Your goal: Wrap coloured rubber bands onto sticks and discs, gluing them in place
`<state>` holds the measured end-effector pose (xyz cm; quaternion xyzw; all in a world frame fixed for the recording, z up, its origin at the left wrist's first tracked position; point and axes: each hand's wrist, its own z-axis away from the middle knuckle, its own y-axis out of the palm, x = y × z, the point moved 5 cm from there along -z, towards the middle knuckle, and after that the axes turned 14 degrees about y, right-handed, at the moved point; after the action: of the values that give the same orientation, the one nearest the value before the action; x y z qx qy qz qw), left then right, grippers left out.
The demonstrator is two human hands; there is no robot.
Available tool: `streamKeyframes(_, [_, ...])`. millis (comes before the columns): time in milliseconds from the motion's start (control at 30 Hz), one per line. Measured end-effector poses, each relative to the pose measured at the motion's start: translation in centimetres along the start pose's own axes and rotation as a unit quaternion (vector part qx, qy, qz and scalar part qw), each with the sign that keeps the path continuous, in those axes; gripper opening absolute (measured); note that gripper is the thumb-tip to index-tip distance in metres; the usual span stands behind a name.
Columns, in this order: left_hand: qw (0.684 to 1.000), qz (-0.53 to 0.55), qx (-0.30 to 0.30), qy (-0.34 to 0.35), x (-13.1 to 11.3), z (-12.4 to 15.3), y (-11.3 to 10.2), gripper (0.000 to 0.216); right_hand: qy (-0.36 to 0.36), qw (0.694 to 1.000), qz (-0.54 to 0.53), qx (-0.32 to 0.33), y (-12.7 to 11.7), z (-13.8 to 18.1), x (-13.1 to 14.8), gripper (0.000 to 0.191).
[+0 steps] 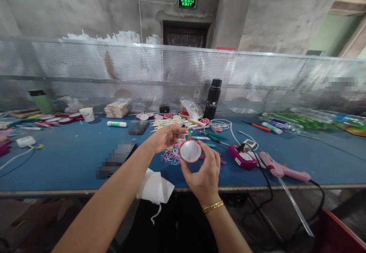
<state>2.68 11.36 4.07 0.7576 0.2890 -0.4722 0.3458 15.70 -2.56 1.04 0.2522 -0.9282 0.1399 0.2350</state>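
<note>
My right hand (204, 169) grips a small round disc (190, 151) with a white face and red rim, thumb below and fingers along its right side. A short stub (189, 133) in green and red stands up from the disc's top edge. My left hand (168, 136) is beside that stub, fingers apart and fingertips close to it; whether they touch it I cannot tell. Behind the disc lies a pile of small pastel-coloured clips or loops (170, 154), partly hidden by my hands.
Pliers (213, 136), wooden sticks (168, 123) and a black bottle (213, 98) are beyond my hands. To the right lie a magenta box (242, 157) and a pink glue gun (281, 169) with its cord. A phone (118, 159) and white tissue (157, 186) are at left.
</note>
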Motion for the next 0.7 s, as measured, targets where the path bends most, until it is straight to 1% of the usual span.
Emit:
streamKeyframes(333, [1.000,0.002,-0.006,-0.001,0.07,0.04,0.14,0.029,0.009,1.000,0.004,0.016,0.36,0.08,-0.23,0.064])
streamKeyframes(567, [1.000,-0.003,-0.022,-0.008,0.08,0.02,0.18,0.030,0.008,1.000,0.012,0.016,0.36,-0.03,-0.13,0.063])
streamKeyframes(700, [1.000,0.006,-0.016,-0.013,0.11,-0.04,0.29,0.028,0.004,1.000,0.010,0.011,0.28,0.01,-0.12,0.064])
